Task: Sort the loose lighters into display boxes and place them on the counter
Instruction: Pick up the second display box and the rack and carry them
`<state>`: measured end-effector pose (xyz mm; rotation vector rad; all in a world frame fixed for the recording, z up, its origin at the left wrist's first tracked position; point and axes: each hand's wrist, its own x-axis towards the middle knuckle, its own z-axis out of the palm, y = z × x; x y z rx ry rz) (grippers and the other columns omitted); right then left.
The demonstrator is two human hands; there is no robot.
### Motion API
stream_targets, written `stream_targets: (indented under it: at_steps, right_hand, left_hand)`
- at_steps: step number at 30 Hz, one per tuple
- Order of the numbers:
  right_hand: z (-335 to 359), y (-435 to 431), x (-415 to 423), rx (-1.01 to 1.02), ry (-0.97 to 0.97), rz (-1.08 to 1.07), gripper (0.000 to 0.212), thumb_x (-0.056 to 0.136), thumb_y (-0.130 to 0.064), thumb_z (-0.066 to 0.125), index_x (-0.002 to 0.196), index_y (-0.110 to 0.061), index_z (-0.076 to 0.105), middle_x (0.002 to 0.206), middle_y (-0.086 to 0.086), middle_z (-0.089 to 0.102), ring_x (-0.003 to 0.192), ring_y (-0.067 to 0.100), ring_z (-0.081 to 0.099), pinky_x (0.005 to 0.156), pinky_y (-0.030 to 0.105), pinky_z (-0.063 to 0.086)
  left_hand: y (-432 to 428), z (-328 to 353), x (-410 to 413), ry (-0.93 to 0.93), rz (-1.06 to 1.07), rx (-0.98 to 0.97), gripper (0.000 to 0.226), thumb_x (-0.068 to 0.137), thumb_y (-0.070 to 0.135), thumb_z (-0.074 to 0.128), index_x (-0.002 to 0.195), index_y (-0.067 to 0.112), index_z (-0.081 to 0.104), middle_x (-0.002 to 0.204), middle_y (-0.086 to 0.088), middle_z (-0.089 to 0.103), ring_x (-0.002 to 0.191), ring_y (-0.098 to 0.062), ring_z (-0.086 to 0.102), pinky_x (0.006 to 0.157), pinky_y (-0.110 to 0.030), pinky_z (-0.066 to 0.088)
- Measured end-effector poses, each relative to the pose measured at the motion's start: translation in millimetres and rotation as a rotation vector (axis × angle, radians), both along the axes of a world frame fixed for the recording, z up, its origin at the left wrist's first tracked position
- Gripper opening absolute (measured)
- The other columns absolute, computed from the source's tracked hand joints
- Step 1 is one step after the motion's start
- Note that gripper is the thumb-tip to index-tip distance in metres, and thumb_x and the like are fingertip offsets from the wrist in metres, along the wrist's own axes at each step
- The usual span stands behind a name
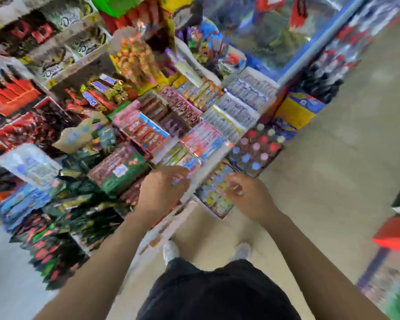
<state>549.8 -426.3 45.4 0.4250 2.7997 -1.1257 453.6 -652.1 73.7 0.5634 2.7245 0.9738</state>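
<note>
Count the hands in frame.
2. The left hand is over the counter edge beside the green box; the right hand is over the lighter display box. Blur hides what the fingers hold.

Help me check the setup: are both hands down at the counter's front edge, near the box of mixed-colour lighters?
Yes, the left hand and right hand both sit at the counter edge, flanking the lighter box.

- Counter [189, 202] ahead of me packed edge to edge with boxes; no bare gap between them.
- Lighter box [214, 192] overhangs the near edge.
- Floor [333, 158] to my right open.
- Stacked shelves [62, 72] wall off the left.
</note>
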Motion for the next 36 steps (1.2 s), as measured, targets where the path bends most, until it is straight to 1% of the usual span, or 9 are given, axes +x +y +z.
stream_targets:
  at_steps: [4,7,10,17,20,25,28,30,36]
  right_hand:
    - [-15.5,73.4,53.1,0.007,-0.094,-0.066,0.016,0.086,-0.026,0.071,0.102,-0.025,0.072,0.088,-0.003,0.072,0.081,0.018,0.068,0.067,0.023,0.040]
    - [-20.4,120.4,75.1,-0.035,-0.128,-0.148,0.020,0.086,-0.025,0.068,0.106,-0.026,0.072,0.088,-0.005,0.072,0.080,0.015,0.066,0.073,0.026,0.049]
    - [-19.8,161.0,79.5,-0.049,-0.102,-0.221,0.014,0.085,-0.025,0.066,0.098,-0.021,0.070,0.084,-0.003,0.071,0.077,0.017,0.066,0.076,0.038,0.055]
    - [-9.4,248.3,53.0,-0.123,-0.087,-0.331,0.018,0.091,-0.018,0.064,0.106,-0.023,0.072,0.091,-0.006,0.071,0.081,0.013,0.066,0.079,0.027,0.051]
    - [-16.8,287.4,38.3,-0.133,-0.122,-0.353,0.020,0.090,-0.020,0.066,0.108,-0.026,0.073,0.089,-0.011,0.069,0.079,0.008,0.064,0.076,0.017,0.046]
    - [-25.1,363.3,5.4,-0.108,-0.227,-0.352,0.024,0.090,-0.028,0.067,0.114,-0.023,0.071,0.095,-0.010,0.071,0.082,0.007,0.066,0.082,0.022,0.049]
    - [-26.4,412.0,-18.6,-0.104,-0.268,-0.348,0.021,0.092,-0.029,0.065,0.111,-0.026,0.071,0.092,-0.010,0.071,0.080,0.005,0.065,0.076,0.017,0.046]
    - [-25.4,445.7,-33.2,-0.122,-0.268,-0.393,0.018,0.091,-0.028,0.066,0.108,-0.026,0.072,0.090,-0.009,0.071,0.080,0.006,0.066,0.079,0.022,0.050]
    - [-30.5,552.0,-70.1,-0.167,-0.266,-0.486,0.012,0.091,-0.028,0.066,0.101,-0.027,0.073,0.086,-0.010,0.071,0.079,0.006,0.066,0.078,0.027,0.050]
  left_hand:
    - [75.7,-19.9,31.7,-0.085,-0.057,-0.051,0.022,0.084,0.037,0.071,0.103,0.028,0.076,0.096,0.011,0.076,0.087,-0.009,0.071,0.083,-0.030,0.057]
    - [113.2,-32.8,48.6,-0.180,-0.093,-0.117,0.019,0.086,0.034,0.072,0.104,0.030,0.074,0.094,0.014,0.075,0.082,-0.003,0.068,0.082,-0.032,0.057]
    - [137.5,-42.7,60.0,-0.257,-0.093,-0.138,0.020,0.081,0.042,0.066,0.100,0.038,0.072,0.088,0.021,0.071,0.082,-0.005,0.070,0.082,-0.035,0.058]
    - [202.9,-78.1,52.8,-0.372,-0.135,-0.288,0.014,0.092,0.034,0.066,0.104,0.038,0.072,0.094,0.021,0.071,0.085,0.002,0.065,0.086,-0.026,0.055]
    - [248.5,-95.8,34.4,-0.402,-0.128,-0.283,0.015,0.091,0.037,0.066,0.104,0.039,0.072,0.095,0.022,0.072,0.087,0.000,0.066,0.086,-0.029,0.056]
    - [347.6,-107.4,-15.5,-0.434,-0.085,-0.185,0.013,0.087,0.031,0.065,0.094,0.040,0.072,0.082,0.024,0.068,0.081,-0.001,0.064,0.075,-0.024,0.050]
    - [407.8,-100.3,-49.8,-0.397,-0.173,-0.198,0.018,0.088,0.043,0.060,0.102,0.038,0.072,0.089,0.021,0.069,0.086,-0.005,0.064,0.075,-0.028,0.049]
    - [443.5,-93.8,-71.4,-0.374,-0.260,-0.191,0.035,0.084,0.055,0.050,0.107,0.039,0.070,0.097,0.021,0.071,0.091,-0.005,0.065,0.078,-0.031,0.053]
    - [556.9,-79.8,-133.8,-0.359,-0.299,-0.134,0.020,0.086,0.034,0.066,0.106,0.035,0.073,0.097,0.020,0.070,0.085,0.003,0.061,0.078,-0.024,0.049]
